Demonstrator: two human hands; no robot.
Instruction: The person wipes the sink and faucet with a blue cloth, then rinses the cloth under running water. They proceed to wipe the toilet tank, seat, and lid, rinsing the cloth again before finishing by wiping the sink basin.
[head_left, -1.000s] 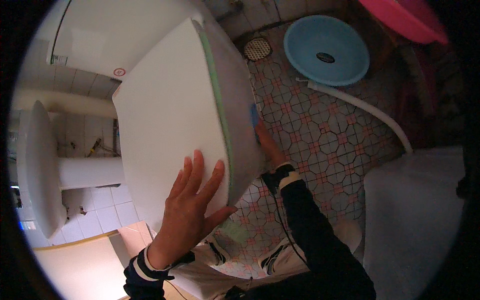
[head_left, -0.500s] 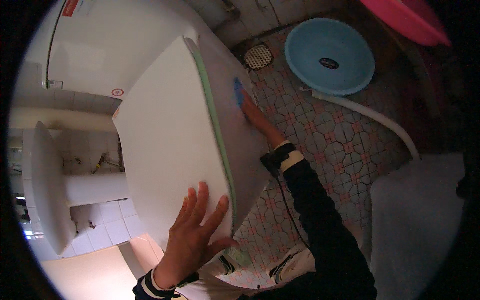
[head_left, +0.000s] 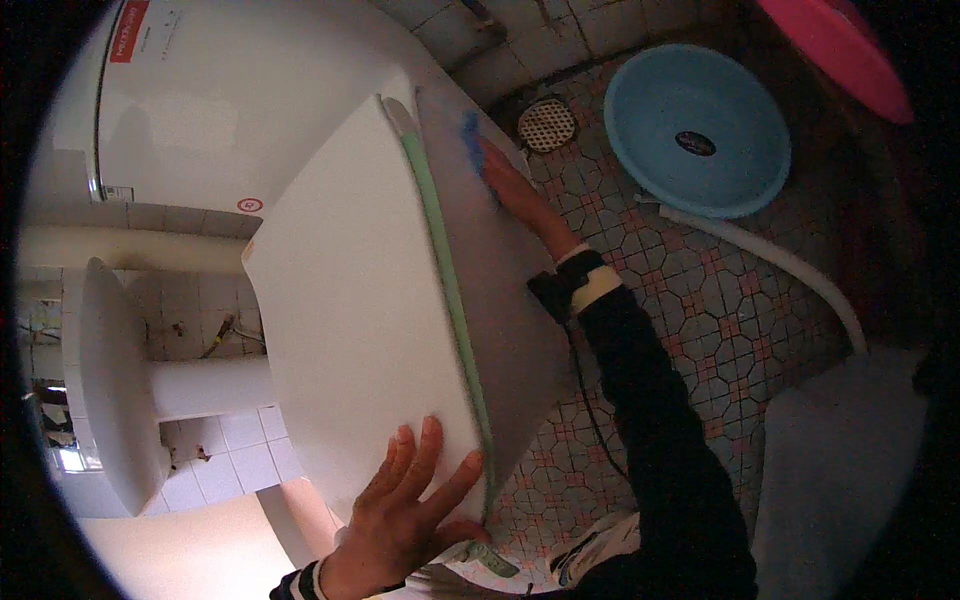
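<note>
A large white box-shaped appliance [head_left: 350,300] with a green strip [head_left: 445,250] along one edge fills the middle. My left hand [head_left: 395,520] lies on its white face near the close corner, fingers spread, the thumb reaching over the green edge. On the shaded grey side [head_left: 510,330] of the same appliance, my right hand [head_left: 515,190] presses a blue cloth [head_left: 470,138] against the surface near the far end. Only part of the cloth shows beyond the fingers. A black device [head_left: 550,295] with a cable sits at my right wrist.
A light blue basin [head_left: 700,110] stands on the patterned tile floor [head_left: 680,300], beside a round floor drain [head_left: 548,124] and a white hose [head_left: 770,250]. A pink basin [head_left: 850,50] is at the far right. To the left are a white pedestal sink [head_left: 120,390] and a white red-labelled unit [head_left: 220,110].
My right hand has slid the blue cloth along the grey side toward the far end. My left hand stays spread on the white face. The whole view has shifted slightly.
</note>
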